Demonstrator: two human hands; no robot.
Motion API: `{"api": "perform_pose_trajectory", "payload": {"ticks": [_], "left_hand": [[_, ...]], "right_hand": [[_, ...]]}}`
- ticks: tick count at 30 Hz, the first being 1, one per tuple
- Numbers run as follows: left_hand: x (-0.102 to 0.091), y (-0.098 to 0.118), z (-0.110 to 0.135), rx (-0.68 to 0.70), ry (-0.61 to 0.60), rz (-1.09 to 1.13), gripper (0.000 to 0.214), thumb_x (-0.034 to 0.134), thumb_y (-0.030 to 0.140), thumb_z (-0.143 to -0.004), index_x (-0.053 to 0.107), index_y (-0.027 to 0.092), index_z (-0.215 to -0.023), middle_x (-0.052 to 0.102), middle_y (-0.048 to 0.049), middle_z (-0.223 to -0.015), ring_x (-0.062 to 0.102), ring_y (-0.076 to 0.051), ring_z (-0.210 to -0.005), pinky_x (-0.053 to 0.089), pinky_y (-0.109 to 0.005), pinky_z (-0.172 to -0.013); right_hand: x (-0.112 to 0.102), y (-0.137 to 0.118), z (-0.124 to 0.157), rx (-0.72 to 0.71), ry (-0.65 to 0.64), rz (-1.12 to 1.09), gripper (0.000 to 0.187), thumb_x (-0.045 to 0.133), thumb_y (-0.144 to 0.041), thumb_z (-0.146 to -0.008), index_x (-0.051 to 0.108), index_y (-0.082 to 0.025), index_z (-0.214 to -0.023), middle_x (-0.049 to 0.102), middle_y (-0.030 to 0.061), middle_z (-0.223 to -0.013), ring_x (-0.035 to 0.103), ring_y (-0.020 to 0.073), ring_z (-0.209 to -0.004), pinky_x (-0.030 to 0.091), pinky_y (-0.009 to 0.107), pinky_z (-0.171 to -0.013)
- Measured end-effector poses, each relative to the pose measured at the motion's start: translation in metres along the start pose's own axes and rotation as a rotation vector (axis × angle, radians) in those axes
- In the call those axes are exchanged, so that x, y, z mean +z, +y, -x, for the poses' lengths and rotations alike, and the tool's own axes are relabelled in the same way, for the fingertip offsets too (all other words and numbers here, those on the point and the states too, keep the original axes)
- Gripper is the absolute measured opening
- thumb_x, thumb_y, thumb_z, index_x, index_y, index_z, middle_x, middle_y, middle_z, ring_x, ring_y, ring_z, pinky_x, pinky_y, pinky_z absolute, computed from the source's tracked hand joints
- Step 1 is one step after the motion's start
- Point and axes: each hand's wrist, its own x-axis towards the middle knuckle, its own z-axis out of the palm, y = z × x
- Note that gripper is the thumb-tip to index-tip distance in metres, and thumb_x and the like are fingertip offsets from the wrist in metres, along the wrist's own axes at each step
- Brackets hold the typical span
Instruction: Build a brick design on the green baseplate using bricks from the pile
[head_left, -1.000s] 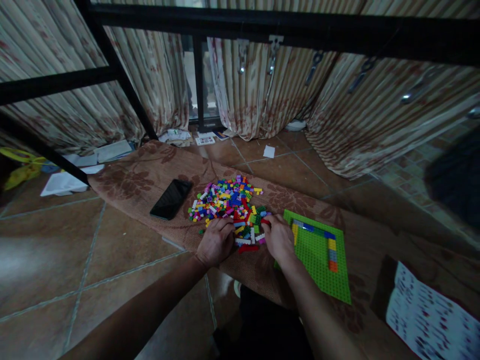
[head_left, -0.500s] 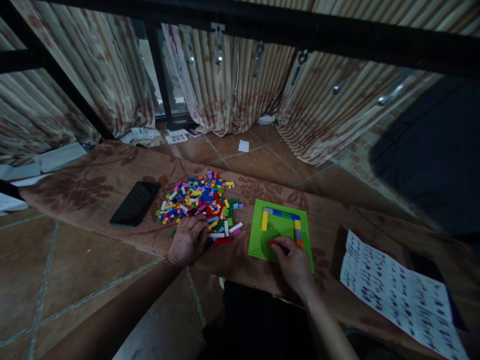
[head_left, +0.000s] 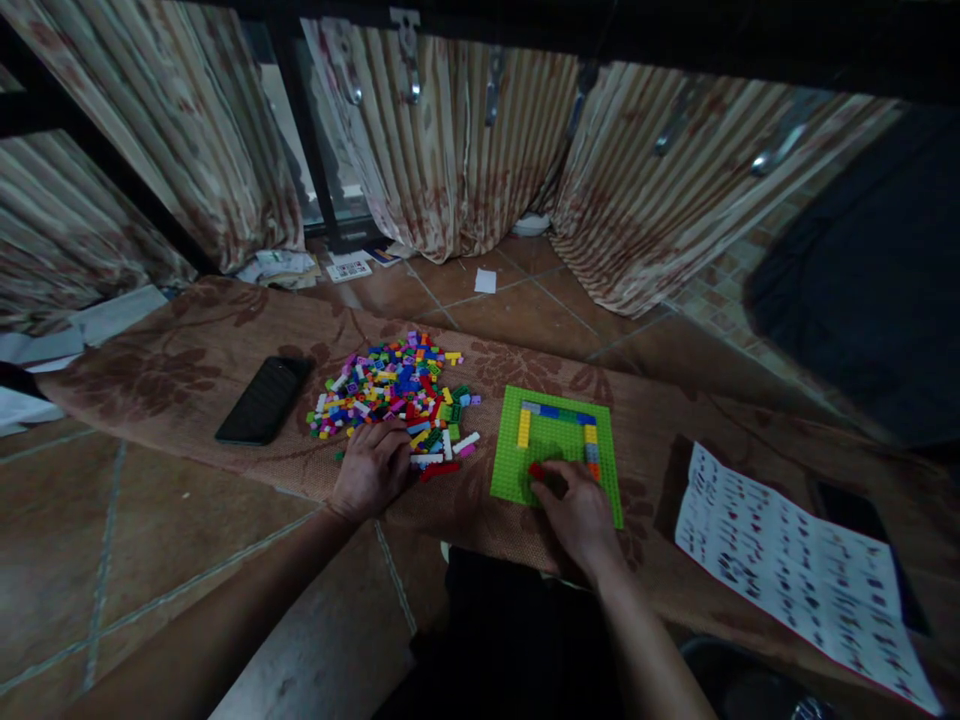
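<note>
A green baseplate [head_left: 559,445] lies on a brown patterned mat [head_left: 187,350], with yellow, blue and orange bricks along three of its sides. My right hand [head_left: 577,515] rests on the plate's near edge, fingers pinched on a small red brick [head_left: 535,470] that touches the plate. Left of the plate is a heap of several loose coloured bricks [head_left: 394,390]. My left hand [head_left: 371,472] lies at the near edge of that heap, fingers curled down on the bricks; what it holds, if anything, is hidden.
A black phone [head_left: 262,400] lies on the mat left of the heap. A printed sheet [head_left: 795,575] is spread at the right. Behind are a tiled floor, striped curtains, scattered papers and a black metal frame overhead. A dark shape fills the right side.
My right hand left the brick heap with a red brick and moved right onto the green baseplate, then a little left along its near edge. My left hand stayed at the heap.
</note>
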Motion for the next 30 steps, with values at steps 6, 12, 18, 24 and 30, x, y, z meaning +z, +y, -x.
{"api": "perform_pose_trajectory", "payload": {"ticks": [6,12,18,24,30], "left_hand": [[-0.001,0.001,0.000,-0.003,0.004,-0.010,0.013,0.052,0.023,-0.089,0.063,0.019,-0.095,0.067,-0.0088,-0.108,0.059,-0.024,-0.095,0.045,-0.040,-0.086],[-0.001,0.001,0.000,-0.013,0.002,0.007,0.013,0.053,0.023,-0.089,0.063,0.020,-0.095,0.067,-0.0083,-0.108,0.060,-0.024,-0.095,0.045,-0.041,-0.087],[-0.001,0.001,0.000,0.000,0.005,0.001,0.011,0.053,0.023,-0.089,0.062,0.020,-0.094,0.067,-0.0082,-0.108,0.060,-0.024,-0.096,0.045,-0.041,-0.088],[-0.002,-0.002,0.000,-0.003,0.031,0.004,0.012,0.053,0.023,-0.089,0.062,0.019,-0.096,0.067,-0.0088,-0.109,0.060,-0.024,-0.096,0.045,-0.042,-0.087],[-0.019,0.031,0.000,0.014,0.184,0.009,0.011,0.057,0.022,-0.087,0.061,0.022,-0.097,0.068,-0.0069,-0.105,0.061,-0.025,-0.096,0.044,-0.046,-0.091]], "right_hand": [[0.011,-0.007,-0.005,0.004,0.040,0.001,0.023,0.053,-0.037,-0.086,0.068,-0.020,-0.089,0.069,0.0057,-0.089,0.063,0.0206,-0.077,0.044,0.033,-0.072],[0.024,-0.026,-0.007,0.099,0.123,0.169,0.030,0.054,-0.046,-0.088,0.067,-0.020,-0.083,0.068,0.0072,-0.081,0.062,0.0210,-0.069,0.038,0.032,-0.062],[0.027,-0.029,-0.006,0.090,0.104,0.216,0.031,0.061,-0.051,-0.085,0.066,-0.021,-0.080,0.069,0.0052,-0.081,0.062,0.0207,-0.071,0.036,0.030,-0.062],[0.025,-0.027,-0.007,0.053,0.081,0.160,0.029,0.057,-0.048,-0.088,0.066,-0.021,-0.078,0.069,0.0038,-0.082,0.061,0.0189,-0.071,0.036,0.030,-0.064],[0.021,-0.019,-0.007,0.054,0.087,0.079,0.027,0.055,-0.044,-0.089,0.068,-0.022,-0.084,0.070,0.0036,-0.085,0.061,0.0191,-0.072,0.038,0.030,-0.064]]}}
